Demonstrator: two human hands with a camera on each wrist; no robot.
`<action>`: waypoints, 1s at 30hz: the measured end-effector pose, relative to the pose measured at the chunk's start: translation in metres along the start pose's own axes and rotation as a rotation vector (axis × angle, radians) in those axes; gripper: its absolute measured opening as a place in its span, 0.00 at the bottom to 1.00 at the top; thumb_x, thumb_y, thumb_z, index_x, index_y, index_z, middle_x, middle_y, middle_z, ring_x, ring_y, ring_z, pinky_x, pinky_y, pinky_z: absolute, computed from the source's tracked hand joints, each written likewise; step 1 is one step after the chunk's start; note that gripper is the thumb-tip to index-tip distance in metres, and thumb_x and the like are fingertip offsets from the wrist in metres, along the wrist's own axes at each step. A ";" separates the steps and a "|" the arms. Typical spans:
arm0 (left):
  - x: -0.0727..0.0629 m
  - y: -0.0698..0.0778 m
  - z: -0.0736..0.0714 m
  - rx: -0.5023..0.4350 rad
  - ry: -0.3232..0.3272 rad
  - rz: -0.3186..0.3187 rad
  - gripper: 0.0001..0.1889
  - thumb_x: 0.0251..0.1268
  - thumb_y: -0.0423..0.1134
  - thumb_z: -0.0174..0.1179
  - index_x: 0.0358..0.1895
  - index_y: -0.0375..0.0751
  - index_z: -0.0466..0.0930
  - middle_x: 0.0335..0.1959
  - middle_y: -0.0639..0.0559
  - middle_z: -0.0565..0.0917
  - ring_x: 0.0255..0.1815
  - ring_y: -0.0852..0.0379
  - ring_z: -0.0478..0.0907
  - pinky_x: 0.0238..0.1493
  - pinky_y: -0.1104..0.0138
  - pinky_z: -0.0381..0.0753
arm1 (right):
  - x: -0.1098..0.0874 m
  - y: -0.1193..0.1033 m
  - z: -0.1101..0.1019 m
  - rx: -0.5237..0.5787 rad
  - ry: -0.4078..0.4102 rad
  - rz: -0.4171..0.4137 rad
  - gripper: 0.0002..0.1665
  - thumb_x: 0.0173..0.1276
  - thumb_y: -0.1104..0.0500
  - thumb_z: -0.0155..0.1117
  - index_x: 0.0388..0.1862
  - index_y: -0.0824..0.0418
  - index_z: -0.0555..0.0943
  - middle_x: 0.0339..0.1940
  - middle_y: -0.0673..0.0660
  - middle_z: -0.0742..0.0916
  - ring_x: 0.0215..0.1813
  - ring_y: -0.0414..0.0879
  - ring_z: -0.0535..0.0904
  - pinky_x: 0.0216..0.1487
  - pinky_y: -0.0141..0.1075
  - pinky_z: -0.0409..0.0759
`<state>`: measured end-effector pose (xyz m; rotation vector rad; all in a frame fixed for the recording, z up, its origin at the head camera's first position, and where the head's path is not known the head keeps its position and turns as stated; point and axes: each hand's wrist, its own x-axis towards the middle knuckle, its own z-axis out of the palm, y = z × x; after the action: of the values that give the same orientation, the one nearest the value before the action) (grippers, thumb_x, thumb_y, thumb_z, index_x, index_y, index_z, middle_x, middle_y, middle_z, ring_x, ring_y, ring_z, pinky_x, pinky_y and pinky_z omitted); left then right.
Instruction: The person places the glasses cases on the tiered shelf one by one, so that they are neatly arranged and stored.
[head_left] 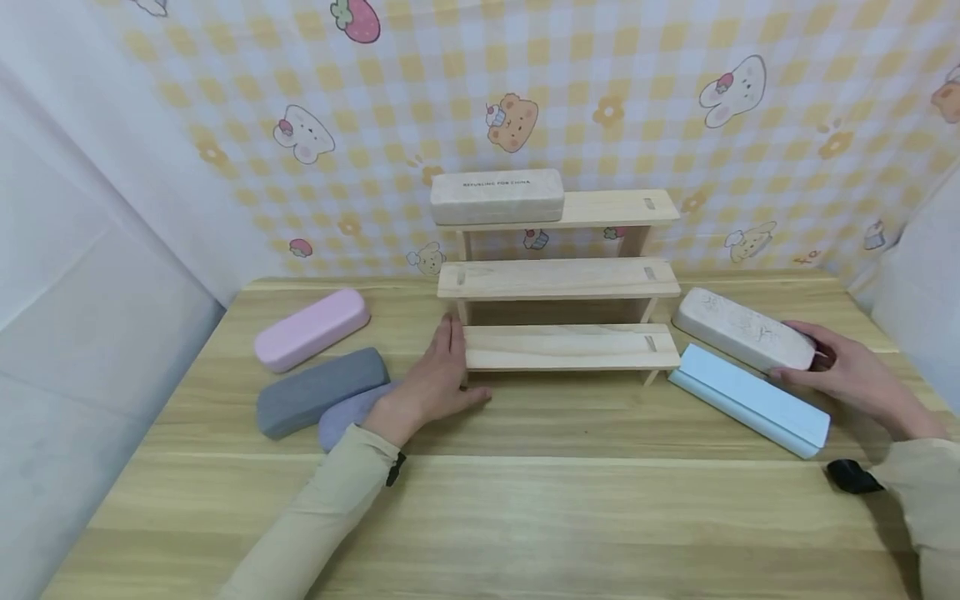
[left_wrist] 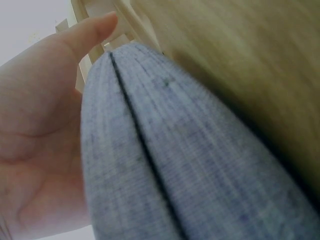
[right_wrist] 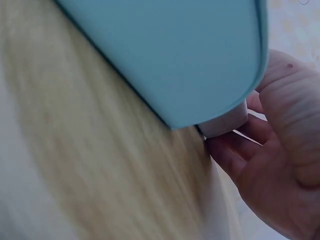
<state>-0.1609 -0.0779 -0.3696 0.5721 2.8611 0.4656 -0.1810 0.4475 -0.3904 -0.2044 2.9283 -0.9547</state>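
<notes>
At the right of the table my right hand (head_left: 855, 371) grips the near end of a white glasses case (head_left: 742, 329) with a faint floral print, thumb on one side and fingers on the other. Directly in front of that case lies a light blue glasses case (head_left: 750, 400); its end (right_wrist: 170, 55) fills much of the right wrist view. My left hand (head_left: 427, 383) rests with straight fingers against the left end of the lowest step of a three-tier wooden stand (head_left: 562, 346). Beside its wrist sits a bluish-purple fabric glasses case (left_wrist: 170, 140), partly hidden by the arm in the head view.
A pink glasses case (head_left: 311, 329) and a dark grey one (head_left: 322, 392) lie on the left of the wooden table (head_left: 570, 525). On the stand's top tier, at its left, stands a pale lettered glasses case (head_left: 497, 197). A checked cloth (head_left: 622, 75) hangs behind.
</notes>
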 end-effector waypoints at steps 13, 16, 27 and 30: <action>0.002 -0.001 0.000 0.022 0.001 0.022 0.56 0.60 0.55 0.59 0.69 0.22 0.29 0.70 0.26 0.33 0.72 0.39 0.33 0.69 0.57 0.47 | -0.002 0.001 -0.001 0.008 0.072 0.011 0.47 0.57 0.54 0.71 0.68 0.72 0.60 0.55 0.77 0.72 0.39 0.16 0.60 0.32 0.14 0.64; 0.001 -0.001 0.000 0.018 0.007 0.013 0.55 0.60 0.55 0.60 0.69 0.22 0.30 0.70 0.26 0.33 0.72 0.39 0.34 0.69 0.57 0.47 | 0.001 0.001 -0.002 0.037 0.071 0.020 0.47 0.58 0.54 0.70 0.69 0.71 0.59 0.57 0.76 0.71 0.39 0.15 0.61 0.33 0.13 0.65; -0.001 0.000 -0.001 0.026 0.004 0.008 0.55 0.60 0.56 0.60 0.69 0.22 0.31 0.70 0.26 0.34 0.72 0.39 0.35 0.69 0.58 0.47 | 0.001 -0.002 -0.006 0.057 0.114 -0.022 0.45 0.58 0.59 0.70 0.68 0.73 0.59 0.54 0.75 0.71 0.37 0.17 0.65 0.31 0.15 0.67; -0.002 0.002 0.000 0.025 0.008 0.004 0.55 0.59 0.56 0.60 0.69 0.22 0.31 0.70 0.26 0.34 0.72 0.39 0.35 0.68 0.58 0.48 | -0.001 -0.003 -0.008 0.059 0.134 -0.021 0.44 0.58 0.59 0.70 0.68 0.73 0.60 0.51 0.63 0.74 0.37 0.19 0.66 0.31 0.16 0.68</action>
<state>-0.1588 -0.0774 -0.3685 0.5816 2.8778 0.4346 -0.1803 0.4501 -0.3822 -0.1755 3.0181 -1.0979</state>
